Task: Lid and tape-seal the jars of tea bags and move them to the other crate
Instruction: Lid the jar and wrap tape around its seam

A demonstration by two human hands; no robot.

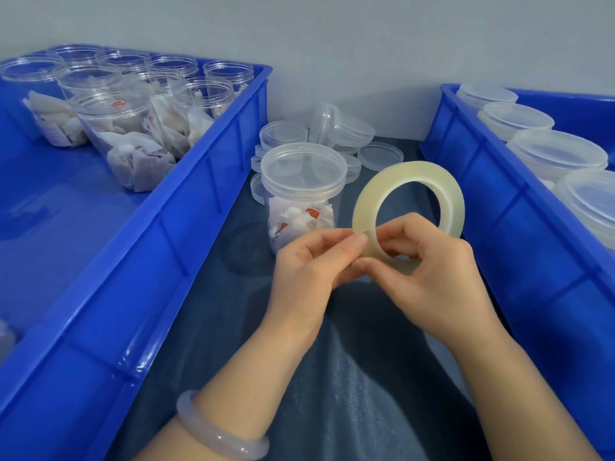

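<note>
Between the two blue crates, on the dark cloth [349, 361], the right hand [429, 274] grips a roll of clear tape [366, 204] by its lower edge, fingers curled through the ring. The left hand [309, 261] pinches at the roll's outer face with thumb and forefinger. Just behind the hands stands a lidded jar [301, 191] of tea bags, with loose lids [336, 128] heaped behind it. The left crate [186, 224] holds open jars [113, 128]; the right crate [492, 207] holds lidded ones.

Open cloth [349, 361] lane between blue crates [199, 181].
</note>
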